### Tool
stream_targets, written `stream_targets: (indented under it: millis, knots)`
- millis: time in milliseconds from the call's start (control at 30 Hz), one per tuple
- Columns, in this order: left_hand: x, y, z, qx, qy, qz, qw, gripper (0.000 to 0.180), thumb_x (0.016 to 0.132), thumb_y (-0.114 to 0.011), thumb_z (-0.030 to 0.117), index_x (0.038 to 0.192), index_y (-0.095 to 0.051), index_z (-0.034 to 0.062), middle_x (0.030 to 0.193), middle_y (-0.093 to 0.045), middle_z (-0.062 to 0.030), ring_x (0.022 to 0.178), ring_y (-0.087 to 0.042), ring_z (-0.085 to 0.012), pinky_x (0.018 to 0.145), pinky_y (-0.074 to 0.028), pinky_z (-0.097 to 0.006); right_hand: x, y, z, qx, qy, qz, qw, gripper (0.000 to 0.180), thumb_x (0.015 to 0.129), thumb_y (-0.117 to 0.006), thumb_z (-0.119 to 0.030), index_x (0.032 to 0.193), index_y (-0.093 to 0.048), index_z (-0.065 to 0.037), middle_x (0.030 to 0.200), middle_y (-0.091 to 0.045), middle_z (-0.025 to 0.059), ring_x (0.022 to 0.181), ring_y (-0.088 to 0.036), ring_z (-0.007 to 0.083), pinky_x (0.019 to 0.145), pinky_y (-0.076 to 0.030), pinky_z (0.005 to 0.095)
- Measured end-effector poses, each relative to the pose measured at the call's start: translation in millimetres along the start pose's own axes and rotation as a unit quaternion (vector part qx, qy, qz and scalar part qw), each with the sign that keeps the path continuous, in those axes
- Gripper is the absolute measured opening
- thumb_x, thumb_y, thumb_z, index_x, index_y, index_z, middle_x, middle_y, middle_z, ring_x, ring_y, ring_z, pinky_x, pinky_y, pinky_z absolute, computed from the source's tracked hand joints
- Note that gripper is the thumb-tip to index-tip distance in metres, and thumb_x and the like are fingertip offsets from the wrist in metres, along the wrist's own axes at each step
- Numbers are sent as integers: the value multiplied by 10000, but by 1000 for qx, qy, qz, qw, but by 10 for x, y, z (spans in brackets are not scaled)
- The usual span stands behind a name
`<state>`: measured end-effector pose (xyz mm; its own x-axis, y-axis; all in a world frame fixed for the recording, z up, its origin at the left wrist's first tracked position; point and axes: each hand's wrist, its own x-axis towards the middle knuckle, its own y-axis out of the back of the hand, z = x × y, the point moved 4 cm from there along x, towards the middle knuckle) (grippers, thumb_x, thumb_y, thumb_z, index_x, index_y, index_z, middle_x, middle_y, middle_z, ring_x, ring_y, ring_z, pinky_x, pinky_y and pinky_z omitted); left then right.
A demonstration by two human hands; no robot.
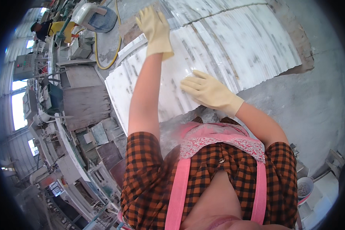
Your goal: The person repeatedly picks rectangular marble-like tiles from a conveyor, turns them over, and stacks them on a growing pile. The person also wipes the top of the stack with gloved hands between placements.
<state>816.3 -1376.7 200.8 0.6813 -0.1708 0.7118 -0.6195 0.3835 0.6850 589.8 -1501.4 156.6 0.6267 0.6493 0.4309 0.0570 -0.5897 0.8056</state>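
Many long white-and-grey marbled strips point(168, 88) lie close side by side in front of me, with the look of cut stone. My left hand point(154, 30), in a cream rubber glove, reaches to their far left part with its fingers stretched out; nothing shows in it. In a matching glove, my right hand point(211, 91) lies flat over the near edge of the strips, fingers extended. Whether the left palm touches a strip is hidden. A brown board point(129, 31) shows beside the left hand, and another brown piece sticks out from under the strips at the far right.
A yellow hose point(97, 51) curves over the floor near a white-and-blue plastic container point(103, 20). Machinery and stacked slabs point(84, 103) line the left side. A co-worker in a yellow apron point(61, 30) stands far left. A bucket point(305, 187) sits at lower right.
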Motion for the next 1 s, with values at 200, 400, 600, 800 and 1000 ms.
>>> stream_targets:
  millis: [200,400,600,800,1000]
  knots:
    - [295,-352,604,31,-153,56,986,395,950,-561,279,1193,-617,-27,1305,-597,-242,1303,-502,-355,1130,-330,-465,-40,-54,106,63,-26,59,996,319,829,-573,-71,1136,-639,-15,1234,-657,122,1141,-623,266,1128,-384,478]
    - [-511,-968,390,-180,-41,-175,967,437,994,-543,225,1348,-553,-30,1380,-559,-213,1382,-430,-349,1169,-287,-456,-37,9,53,99,-19,92,991,283,798,-606,-74,1067,-668,-12,1123,-683,103,1058,-639,278,1071,-439,456]
    - [-453,-691,-55,-352,175,-1,920,303,959,-559,119,1232,-622,4,1260,-645,-163,1262,-532,-325,1098,-366,-436,22,106,110,81,-9,131,988,258,767,-598,-64,1000,-677,14,1061,-687,124,1012,-645,273,1039,-454,429]
    - [-2068,1644,-713,-292,485,71,821,390,1032,-439,161,1413,-492,95,1439,-482,-90,1324,-474,-257,1087,-409,-366,16,67,82,74,-3,6,997,361,781,-630,-71,1133,-633,10,1189,-655,150,1137,-611,282,1068,-423,449]
    - [-4806,3749,-398,-67,755,381,529,475,960,-529,470,1231,-606,87,1188,-630,-115,960,-585,-264,867,-498,-424,48,75,-18,36,21,-11,999,392,837,-631,-104,1210,-589,10,1263,-615,156,1224,-560,297,1101,-394,456]
